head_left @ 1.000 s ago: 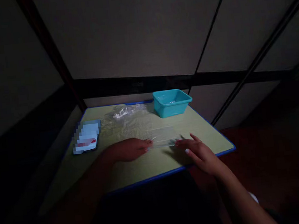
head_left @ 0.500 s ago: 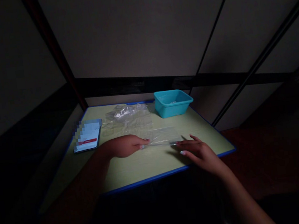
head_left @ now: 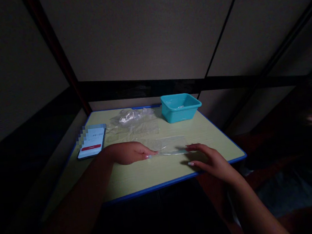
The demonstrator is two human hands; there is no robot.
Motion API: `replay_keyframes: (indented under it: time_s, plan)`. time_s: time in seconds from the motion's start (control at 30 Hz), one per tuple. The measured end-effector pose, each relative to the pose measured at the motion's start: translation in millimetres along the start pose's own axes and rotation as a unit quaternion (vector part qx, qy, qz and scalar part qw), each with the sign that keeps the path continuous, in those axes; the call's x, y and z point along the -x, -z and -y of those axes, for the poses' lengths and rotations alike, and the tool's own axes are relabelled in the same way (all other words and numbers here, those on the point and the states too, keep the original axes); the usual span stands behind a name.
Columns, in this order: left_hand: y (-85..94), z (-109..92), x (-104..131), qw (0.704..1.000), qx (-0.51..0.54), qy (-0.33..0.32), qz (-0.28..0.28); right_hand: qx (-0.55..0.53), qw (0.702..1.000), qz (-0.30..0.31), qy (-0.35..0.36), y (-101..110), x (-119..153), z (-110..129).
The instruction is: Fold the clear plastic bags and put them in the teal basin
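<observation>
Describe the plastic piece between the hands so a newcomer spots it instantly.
Find the blue-edged table; toward its near side, look between the left hand and right hand. There is the clear plastic piece, smoother than the crumpled plastic behind it.

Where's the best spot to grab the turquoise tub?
Probably the near rim of the turquoise tub, coming from above on the side facing the right hand: it stands upright, open on top, its lip juts out, and its walls narrow downward.
</observation>
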State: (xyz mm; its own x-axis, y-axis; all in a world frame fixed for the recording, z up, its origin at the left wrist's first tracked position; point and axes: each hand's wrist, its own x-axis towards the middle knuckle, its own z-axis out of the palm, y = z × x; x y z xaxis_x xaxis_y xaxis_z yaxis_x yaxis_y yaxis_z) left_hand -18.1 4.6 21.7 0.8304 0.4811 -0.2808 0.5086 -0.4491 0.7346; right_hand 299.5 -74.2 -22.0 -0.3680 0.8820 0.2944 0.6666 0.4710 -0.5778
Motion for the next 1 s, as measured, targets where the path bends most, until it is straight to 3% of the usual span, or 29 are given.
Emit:
replay_keyframes:
  time_s: [0.2,0.5,0.7,1.0]
  plan:
    - [1.2,-0.7,-0.4,1.0,-0.001,0.002,0.006,0.032,0.999,0.022,0.019,-3.9,-2.8,-14.8]
    - [3.5,2.8,-1.0,0.998,0.057,0.032,0.001,0.02,0.999,-0.028,-0.024,-7.9,-17.5,-22.0]
    - [3.3,4.6,-1.8,0.992,0.076,0.055,-0.08,-0.014,0.998,-0.028,-0.056,-8.8,-31.2,-19.4]
    - [2.5,11.1,-14.2,0.984,0.01,0.05,-0.169,-0.014,0.995,-0.026,-0.1,-15.2,-50.9,-21.3]
